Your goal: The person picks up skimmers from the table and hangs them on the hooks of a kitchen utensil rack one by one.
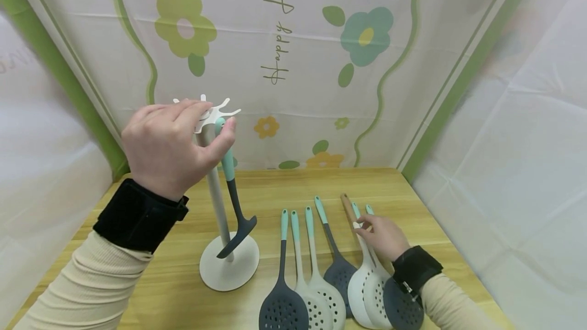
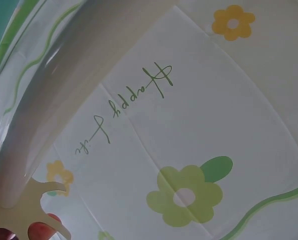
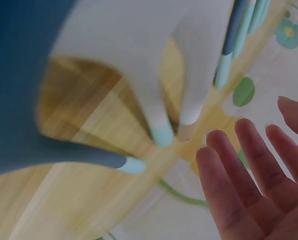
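Note:
My left hand [image 1: 167, 146] grips the top of a white utensil stand [image 1: 215, 192], fingers over the hooked crown and thumb beside a hanging handle. Its fingertips [image 2: 41, 231] show among the hooks [image 2: 51, 187] in the left wrist view. From one hook hangs a dark kitchen utensil [image 1: 236, 208] with a teal handle, its head seen edge-on. At the right, my right hand [image 1: 387, 238] hovers over the handles of white skimmers [image 1: 357, 289]. In the right wrist view, the fingers [image 3: 256, 155] are extended and apart from the handles, with nothing held.
Several perforated utensils lie in a row on the wooden table [image 1: 174, 279]: a dark skimmer [image 1: 282, 307], white skimmers [image 1: 332, 297], a dark slotted turner [image 1: 339, 274] and another dark skimmer [image 1: 403, 307]. One has a brown handle [image 1: 347, 205]. A flowered cloth [image 1: 302, 95] rises behind.

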A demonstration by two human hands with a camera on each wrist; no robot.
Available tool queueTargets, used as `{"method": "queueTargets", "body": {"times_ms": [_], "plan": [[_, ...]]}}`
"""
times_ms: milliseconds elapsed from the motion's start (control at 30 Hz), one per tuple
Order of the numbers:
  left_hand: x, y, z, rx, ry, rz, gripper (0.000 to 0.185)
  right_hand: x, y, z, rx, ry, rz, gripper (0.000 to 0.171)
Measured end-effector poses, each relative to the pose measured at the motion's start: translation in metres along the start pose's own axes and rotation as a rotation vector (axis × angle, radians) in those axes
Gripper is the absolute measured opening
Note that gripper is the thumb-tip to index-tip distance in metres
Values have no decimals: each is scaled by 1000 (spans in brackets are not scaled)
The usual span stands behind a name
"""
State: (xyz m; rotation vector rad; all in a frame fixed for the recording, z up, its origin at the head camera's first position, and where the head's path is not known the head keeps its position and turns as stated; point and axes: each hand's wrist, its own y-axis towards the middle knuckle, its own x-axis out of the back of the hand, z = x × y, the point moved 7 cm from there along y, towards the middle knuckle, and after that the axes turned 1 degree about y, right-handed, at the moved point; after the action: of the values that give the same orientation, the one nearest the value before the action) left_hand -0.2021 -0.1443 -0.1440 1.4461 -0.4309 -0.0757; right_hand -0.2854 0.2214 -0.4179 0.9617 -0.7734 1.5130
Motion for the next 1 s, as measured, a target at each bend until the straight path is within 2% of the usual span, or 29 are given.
{"method": "queueTargets", "body": {"times_ms": [233, 467, 733, 1000], "plan": [[-1, -1, 1, 2, -4, -1, 60, 2, 0, -15, -26, 10, -4, 31], [-2, -1, 4, 41, -33, -14, 62, 4, 0, -24, -44, -2, 9, 32], [-1, -1, 2, 21, -14, -1, 62, 6, 0, -38, -65, -38, 17, 36], [-1, 0, 1, 6, -9, 5, 61, 4, -1, -51, -145, -75, 82, 36]]}}
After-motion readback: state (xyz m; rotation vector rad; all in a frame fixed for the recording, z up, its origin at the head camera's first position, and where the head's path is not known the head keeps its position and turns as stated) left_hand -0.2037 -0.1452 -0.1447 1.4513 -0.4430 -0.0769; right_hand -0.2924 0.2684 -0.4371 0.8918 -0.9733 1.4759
